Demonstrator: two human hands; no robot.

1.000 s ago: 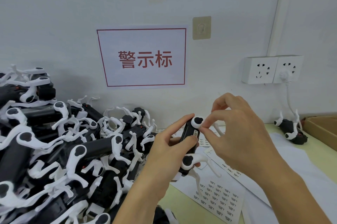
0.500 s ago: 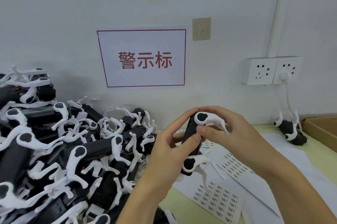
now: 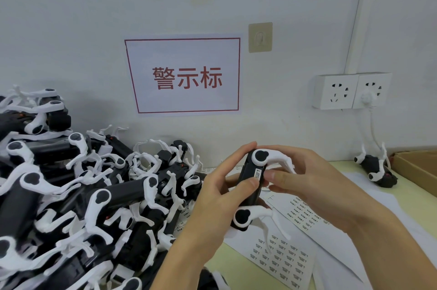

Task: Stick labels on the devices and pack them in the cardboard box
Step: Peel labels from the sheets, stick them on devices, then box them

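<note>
A: Head view, the hands?
B: Left hand (image 3: 220, 197) and right hand (image 3: 305, 181) both grasp one device (image 3: 251, 185) above the label sheets (image 3: 281, 256), thumbs on its label (image 3: 258, 174).
A: The box?
B: Box (image 3: 416, 166) far right; pile (image 3: 82, 195) left.

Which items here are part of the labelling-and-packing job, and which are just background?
Job: left hand and right hand gripping the held device; label on it; label sheets; device pile; lone device; cardboard box.

Background: wall sign; sockets; plug cable; wall hooks.
</note>
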